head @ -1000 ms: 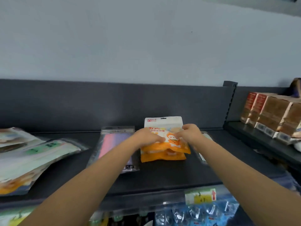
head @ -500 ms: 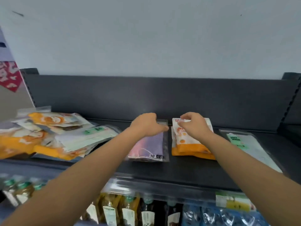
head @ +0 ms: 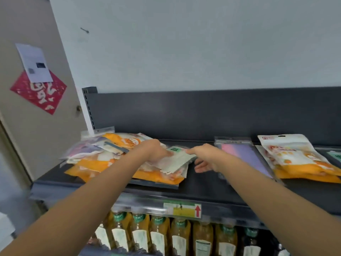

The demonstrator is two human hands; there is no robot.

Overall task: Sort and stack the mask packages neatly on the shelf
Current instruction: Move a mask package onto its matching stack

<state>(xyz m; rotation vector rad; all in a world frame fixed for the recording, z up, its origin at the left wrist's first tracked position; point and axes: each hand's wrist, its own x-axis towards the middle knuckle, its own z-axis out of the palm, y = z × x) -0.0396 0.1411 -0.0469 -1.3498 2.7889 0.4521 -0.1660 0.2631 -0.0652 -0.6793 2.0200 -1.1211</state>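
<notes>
On the dark shelf (head: 203, 187), atop the right end of a jumbled pile of mask packages (head: 96, 163), lay a white package with a green label (head: 177, 159), and we had both hands at it. Our left hand (head: 156, 154) rested on the package's top near the label; blur kept us from telling whether its fingers pressed flat or gripped. Our right hand (head: 210, 159) met the package's right edge with the thumb tip, its fingers (head: 200, 166) spread loose below, grasping nothing. Right of the pile, a little apart, a purple package (head: 243, 154) lay flat, and farther right of the pile sat a neat stack of orange packages (head: 295, 159). Below the pile, bottles (head: 158, 235) of amber drink lined the lower tier.
</notes>
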